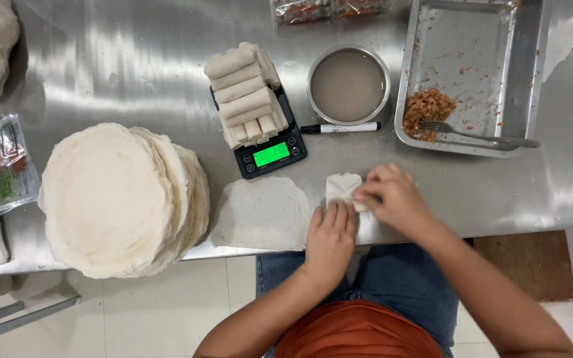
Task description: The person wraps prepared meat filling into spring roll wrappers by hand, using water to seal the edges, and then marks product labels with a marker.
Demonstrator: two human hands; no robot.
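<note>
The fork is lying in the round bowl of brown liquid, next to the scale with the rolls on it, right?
Not quite. The head view shows the fork lying in the metal tray, beside the leftover filling. The round bowl of brown liquid does sit next to the scale with the rolls.

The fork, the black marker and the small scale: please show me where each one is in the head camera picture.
fork (479, 136), head view, on the middle of its handle in the metal tray.
black marker (341, 128), head view, on its white barrel.
small scale (271, 155), head view, on its green display.
</note>
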